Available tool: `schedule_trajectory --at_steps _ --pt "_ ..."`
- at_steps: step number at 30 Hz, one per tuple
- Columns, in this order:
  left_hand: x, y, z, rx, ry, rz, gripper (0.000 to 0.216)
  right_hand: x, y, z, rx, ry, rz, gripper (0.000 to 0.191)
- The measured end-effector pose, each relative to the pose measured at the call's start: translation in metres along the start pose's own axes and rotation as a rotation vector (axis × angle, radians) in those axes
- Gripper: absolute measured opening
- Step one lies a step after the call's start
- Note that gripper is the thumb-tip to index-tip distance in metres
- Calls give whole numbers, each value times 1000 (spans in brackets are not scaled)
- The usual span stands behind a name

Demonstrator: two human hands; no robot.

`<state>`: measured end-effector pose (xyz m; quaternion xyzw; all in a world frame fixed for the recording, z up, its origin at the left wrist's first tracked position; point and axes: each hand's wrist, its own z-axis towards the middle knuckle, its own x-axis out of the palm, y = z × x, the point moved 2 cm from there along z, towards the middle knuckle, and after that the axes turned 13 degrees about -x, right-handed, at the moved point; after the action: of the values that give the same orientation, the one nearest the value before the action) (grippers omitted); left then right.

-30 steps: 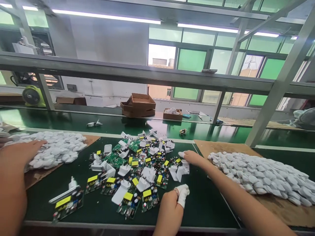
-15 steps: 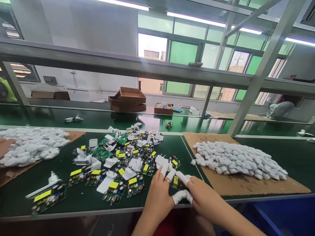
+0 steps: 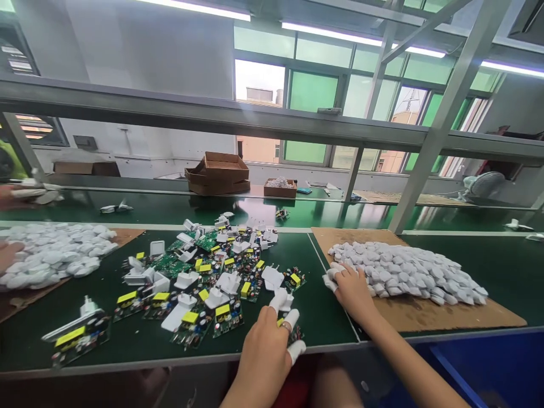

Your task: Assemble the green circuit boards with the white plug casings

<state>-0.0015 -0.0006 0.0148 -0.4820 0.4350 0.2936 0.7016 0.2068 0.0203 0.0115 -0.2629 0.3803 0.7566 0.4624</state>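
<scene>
head view: the left hand (image 3: 263,354), its fingertips capped in white, is seen low at the counter (image 3: 331,317) edge, closed around a small circuit board (image 3: 297,333) with a yellow part, just beside the loose heap of boards and plug parts (image 3: 212,272). the right hand (image 3: 353,289) is laid on the near left edge of the pile of white shells (image 3: 408,272) on the cardboard sheet (image 3: 425,317); whether a shell is gripped cannot be told. another person's hand (image 3: 7,255) is seen at the far left, against a second white pile (image 3: 51,255).
</scene>
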Motion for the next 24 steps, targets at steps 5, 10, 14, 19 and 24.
schedule_trajectory --at_steps 5,10,14,19,24 --pt "-11 6 9 -64 -41 -401 31 2 19 -4 92 -80 282 26" --pt "4 12 33 -574 112 -1474 29 13 45 -12 286 -195 886 32" --pt "19 2 42 -616 368 -1949 42 20 56 -12 306 -380 1039 35" --pt "23 -3 40 -560 483 -1995 52 21 69 -10 118 -297 813 23" --pt "18 -6 35 -556 475 -1965 48 17 76 -14 -87 -241 514 19"
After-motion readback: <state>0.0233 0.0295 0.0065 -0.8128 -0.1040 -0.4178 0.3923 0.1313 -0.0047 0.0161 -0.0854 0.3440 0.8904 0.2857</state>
